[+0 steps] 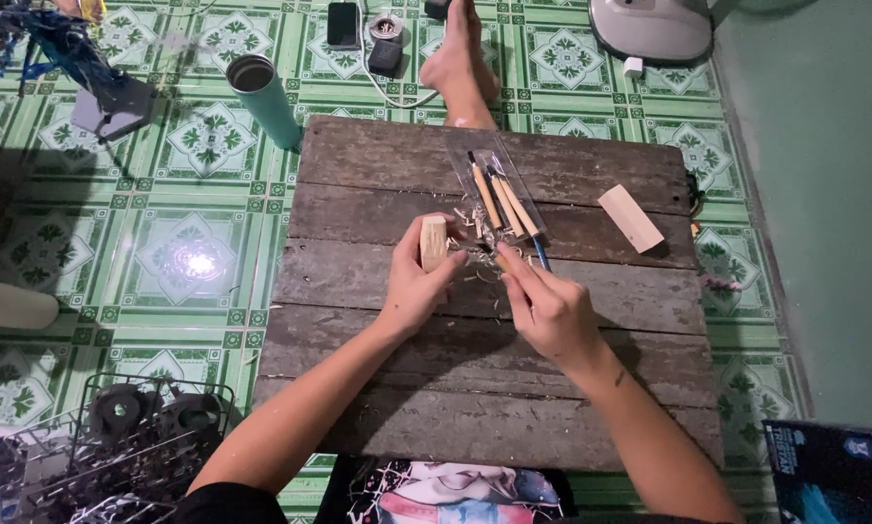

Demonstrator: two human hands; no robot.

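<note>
Wood block gripped upright in left hand above plank tabletop, amid shavings.
Right hand closed around carving tool; clear plastic package of wooden-handled tools just beyond; dark blue box at lower right.

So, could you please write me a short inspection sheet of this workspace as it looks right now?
Surface: weathered wooden board on green patterned floor tiles, wood shavings scattered mid-board.
Job's things: small pale wood block in the left hand; carving tool with a blue end in the right hand.
Clutter: clear tray of wooden-handled tools; spare wood block.
Grips: both closed on their items.
Cables: white cable by a phone on the floor.
Surroundings: teal tumbler, wire rack, a bare foot, fan base.
</note>
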